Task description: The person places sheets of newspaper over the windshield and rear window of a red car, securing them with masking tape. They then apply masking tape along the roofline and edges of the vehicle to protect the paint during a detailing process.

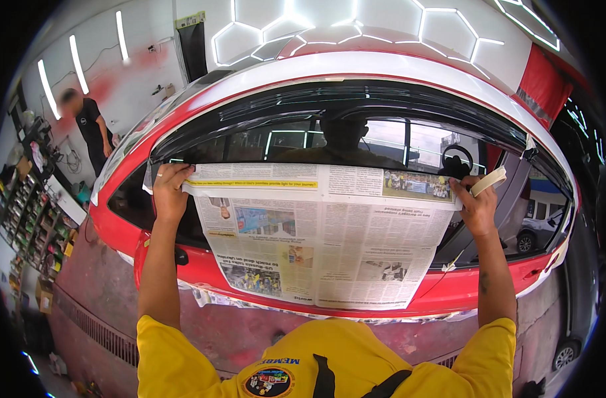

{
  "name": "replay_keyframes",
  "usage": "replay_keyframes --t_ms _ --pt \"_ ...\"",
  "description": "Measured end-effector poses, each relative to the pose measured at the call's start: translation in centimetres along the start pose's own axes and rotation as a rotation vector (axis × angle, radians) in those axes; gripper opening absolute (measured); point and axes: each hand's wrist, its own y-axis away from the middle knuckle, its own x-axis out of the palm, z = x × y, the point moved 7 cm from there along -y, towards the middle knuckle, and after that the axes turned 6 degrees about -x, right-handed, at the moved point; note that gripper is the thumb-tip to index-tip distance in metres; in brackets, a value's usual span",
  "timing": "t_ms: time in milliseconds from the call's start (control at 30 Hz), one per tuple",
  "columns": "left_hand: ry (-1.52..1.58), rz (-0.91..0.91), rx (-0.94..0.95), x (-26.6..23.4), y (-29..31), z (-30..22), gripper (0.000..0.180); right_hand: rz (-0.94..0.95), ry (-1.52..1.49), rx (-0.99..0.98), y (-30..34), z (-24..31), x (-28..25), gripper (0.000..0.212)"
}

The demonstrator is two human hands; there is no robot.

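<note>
An open newspaper sheet [346,225] hangs upside down against the side of a red car [442,295], over the lower part of its side windows. With thumb and fingers together, my left hand [171,189] grips the sheet's upper left corner. At the upper right corner my right hand [477,207] grips the paper's edge and also carries a roll of cream masking tape [488,181]. The sheet's top edge runs nearly level along the dark window glass [250,142]. Its lower edge hangs loose past the red door panel. Part of each hand's fingertips is hidden.
Another person [94,126] in dark clothes stands at the far left. Shelves [34,219] crowded with cans line the left side. A floor drain grate [101,331] runs below, and a dark car [585,285] is at the right. Paper edges the red car's lower side.
</note>
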Motion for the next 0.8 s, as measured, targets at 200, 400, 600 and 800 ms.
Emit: replay_keyframes --t_ms 200,400,600,800 --pt "-0.139 -0.015 0.113 0.3 0.3 -1.2 0.033 -0.006 0.139 -0.02 0.1 1.0 0.3 0.049" --pt "-0.332 -0.045 0.165 0.2 0.7 -1.6 0.036 -0.009 0.251 0.017 1.2 1.3 0.3 0.053" --pt "-0.429 0.036 0.119 -0.5 1.9 -0.5 0.047 -0.05 0.178 0.129 2.0 1.6 0.2 0.051" --pt "-0.305 0.022 -0.183 0.2 1.1 -5.7 0.053 -0.034 0.202 0.115 3.1 1.6 0.5 0.05"
